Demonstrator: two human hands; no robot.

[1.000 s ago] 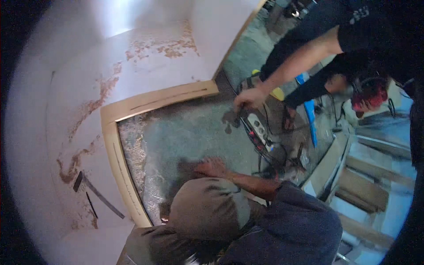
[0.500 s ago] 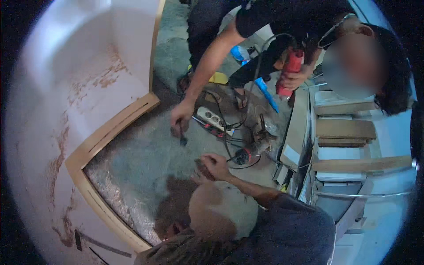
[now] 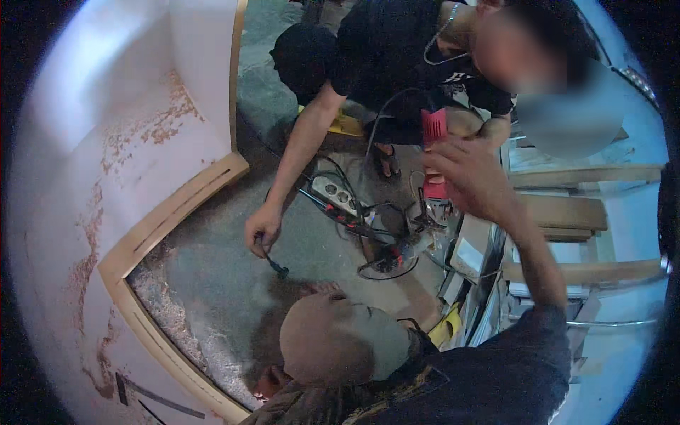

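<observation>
Neither of my hands shows in the head view. Across from me, a crouching person in dark clothes holds a small dark piece with a rounded end low over the floor. A red, corded power tool stands upright in front of that person. A second person, in a pale cap, bends over at the lower edge. That person's raised hand is at the red tool and hides part of it. Whether the hand grips it or only touches it, I cannot tell.
A pale panel with a wooden edge strip and sawdust fills the left. On the floor lie a white power strip, tangled cables, another dark tool with red parts and a yellow object. Boards are stacked at right.
The capped person's hand has risen from near the floor to the red tool. The far person has shifted left, the dark piece moved lower and nearer, and the red tool moved left.
</observation>
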